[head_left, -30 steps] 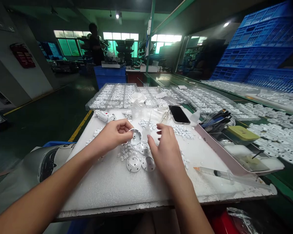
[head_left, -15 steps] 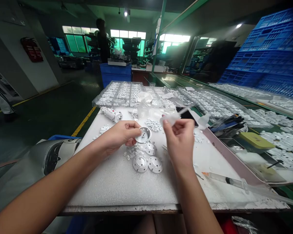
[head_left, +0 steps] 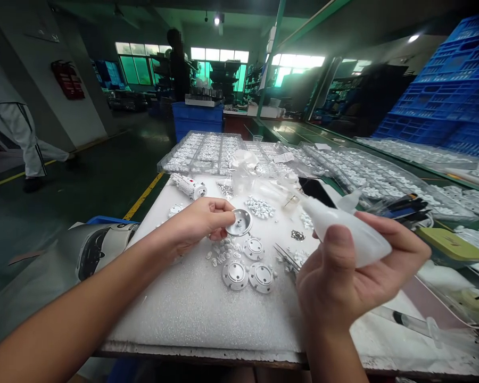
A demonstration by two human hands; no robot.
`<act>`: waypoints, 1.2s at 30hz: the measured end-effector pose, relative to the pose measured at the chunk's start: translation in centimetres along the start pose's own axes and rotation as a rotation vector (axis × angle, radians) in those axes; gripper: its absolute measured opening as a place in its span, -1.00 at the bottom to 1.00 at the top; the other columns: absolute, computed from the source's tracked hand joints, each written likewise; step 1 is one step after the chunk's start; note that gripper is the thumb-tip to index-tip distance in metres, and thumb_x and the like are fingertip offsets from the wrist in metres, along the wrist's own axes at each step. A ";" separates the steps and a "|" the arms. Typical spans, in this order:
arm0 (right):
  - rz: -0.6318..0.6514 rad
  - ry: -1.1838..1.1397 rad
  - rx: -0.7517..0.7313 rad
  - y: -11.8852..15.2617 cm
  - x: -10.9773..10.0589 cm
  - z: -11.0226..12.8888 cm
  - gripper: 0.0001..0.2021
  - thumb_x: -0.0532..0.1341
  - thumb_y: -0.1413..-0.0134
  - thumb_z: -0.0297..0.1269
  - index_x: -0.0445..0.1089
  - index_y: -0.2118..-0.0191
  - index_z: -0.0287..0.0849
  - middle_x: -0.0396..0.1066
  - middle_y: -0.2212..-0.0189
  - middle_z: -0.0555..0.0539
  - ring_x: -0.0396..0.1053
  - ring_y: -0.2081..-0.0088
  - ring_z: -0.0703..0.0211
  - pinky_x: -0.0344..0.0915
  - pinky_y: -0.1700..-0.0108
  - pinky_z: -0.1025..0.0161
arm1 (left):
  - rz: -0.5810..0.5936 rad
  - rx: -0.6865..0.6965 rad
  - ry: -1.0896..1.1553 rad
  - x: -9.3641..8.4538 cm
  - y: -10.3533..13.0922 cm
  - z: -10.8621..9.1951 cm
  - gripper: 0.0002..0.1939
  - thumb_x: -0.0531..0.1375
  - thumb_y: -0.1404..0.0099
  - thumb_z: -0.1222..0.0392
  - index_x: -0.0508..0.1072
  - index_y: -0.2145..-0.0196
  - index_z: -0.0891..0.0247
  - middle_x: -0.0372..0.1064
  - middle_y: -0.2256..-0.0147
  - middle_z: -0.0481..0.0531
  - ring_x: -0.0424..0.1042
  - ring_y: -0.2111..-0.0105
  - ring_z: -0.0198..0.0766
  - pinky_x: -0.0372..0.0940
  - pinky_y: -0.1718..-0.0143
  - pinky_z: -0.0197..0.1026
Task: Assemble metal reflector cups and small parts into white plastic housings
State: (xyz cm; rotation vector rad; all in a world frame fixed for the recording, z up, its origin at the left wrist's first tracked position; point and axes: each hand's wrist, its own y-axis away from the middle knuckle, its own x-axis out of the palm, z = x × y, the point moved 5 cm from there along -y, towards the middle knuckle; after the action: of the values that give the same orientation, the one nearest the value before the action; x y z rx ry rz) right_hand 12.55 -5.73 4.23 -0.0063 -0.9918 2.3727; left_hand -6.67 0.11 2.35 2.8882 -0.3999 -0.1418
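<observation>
- The worktop [head_left: 199, 324], white-surfaced, carries the small parts, with a clear compartmented tray [head_left: 195, 171] of white pieces beyond its far side.
- The right hand [head_left: 355, 287] is wrapped round a translucent white squeeze bottle [head_left: 355, 234], thumb on the near side, fingers behind. The bottle lies aslant over the right part of the worktop, its narrow end towards the left; the very tip is too faint to make out.
- The left hand [head_left: 209, 221] is narrowed to a pinch on the rim of a silvery disc [head_left: 244, 227] — raised above the loose parts, hollow face showing, a small post at its middle.
- The step in hand seems to be readying bottle and disc together: both are held, well apart, and the bottle does not touch the disc.
- The next move, as I judge it, calls for a steady disc, a light grip — soft plastic may dribble if squeezed early — and the narrow end lined up with the hollow.
- Three similar discs [head_left: 235, 275] lie flat just nearer than the held one, rings upward.
- Tweezers [head_left: 287, 258] rest to their right, beside loose white pieces.
- Tiny dark pieces [head_left: 298, 235] sit in a little patch beyond the tweezers.
</observation>
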 end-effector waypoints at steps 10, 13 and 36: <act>0.077 0.044 -0.338 1.6 0.0 1.2 -0.84 0.25 -0.03 -0.48 0.31 0.32 -0.09 0.05 0.63 0.15 0.04 0.67 0.32 -0.03 0.60 0.26 | 0.026 0.004 -0.044 0.2 0.1 0.1 -0.95 0.16 -0.11 0.36 0.39 0.49 0.29 0.20 0.56 -0.15 0.09 0.63 -0.53 0.05 0.59 -0.40; 0.121 0.021 -0.277 1.6 0.0 1.0 -0.82 0.26 -0.02 -0.48 0.26 0.34 -0.07 0.08 0.64 0.15 0.05 0.67 0.31 -0.03 0.60 0.25 | 0.028 -0.001 -0.023 0.4 0.1 0.2 -0.95 0.16 -0.12 0.35 0.39 0.48 0.30 0.20 0.57 -0.16 0.09 0.64 -0.53 0.04 0.59 -0.40; 0.143 0.017 -0.340 2.1 0.2 0.1 -0.80 0.21 -0.08 -0.43 0.17 0.41 -0.04 0.00 0.67 0.13 -0.03 0.67 0.30 -0.08 0.57 0.23 | -0.006 0.054 -0.135 0.1 0.3 0.0 -0.96 0.24 -0.11 0.30 0.42 0.42 0.28 0.26 0.59 -0.17 0.18 0.61 -0.49 0.07 0.58 -0.38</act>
State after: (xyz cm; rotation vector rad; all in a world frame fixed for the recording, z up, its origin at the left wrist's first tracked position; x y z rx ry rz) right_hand 11.31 -6.94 2.97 -0.2316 -1.4157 2.2938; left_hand -6.66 -0.22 2.39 2.9432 -0.4247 -0.3329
